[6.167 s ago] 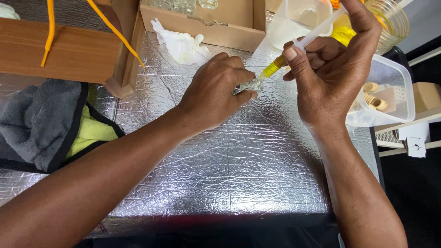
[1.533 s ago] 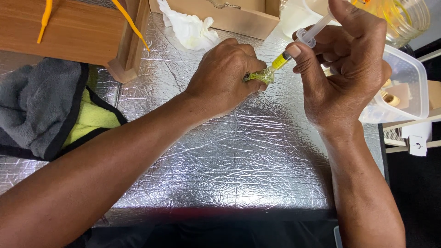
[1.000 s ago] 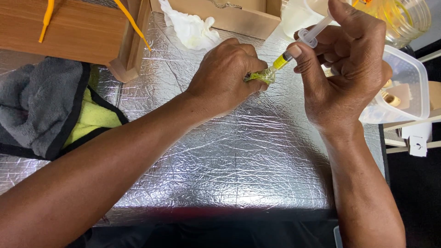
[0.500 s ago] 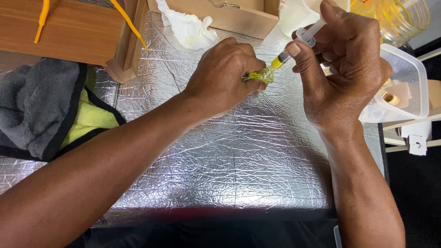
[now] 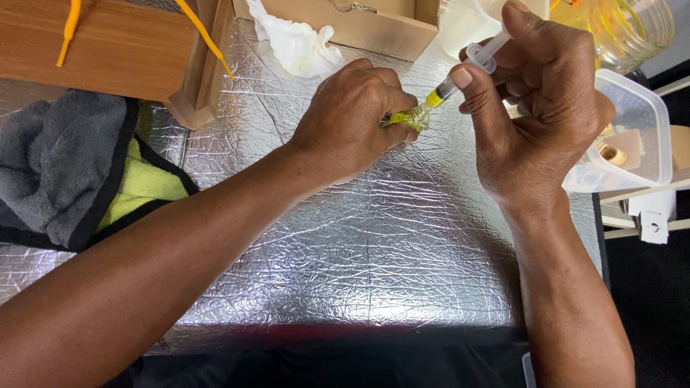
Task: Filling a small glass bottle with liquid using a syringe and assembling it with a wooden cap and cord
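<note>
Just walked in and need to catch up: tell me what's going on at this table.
A person works over a foil-covered table. The right hand holds a syringe of yellow liquid, its tip at a small clear vial pinched in the left hand. A grey cloth, crumpled tissue and plastic tub lie nearby.

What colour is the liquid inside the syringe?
Yellow, in the syringe that the right hand holds, tip at the small vial in the left hand; head view.

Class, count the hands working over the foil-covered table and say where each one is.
2. The left hand grips a small clear vial near the table's middle; the right hand holds a syringe at the vial's mouth.
</note>
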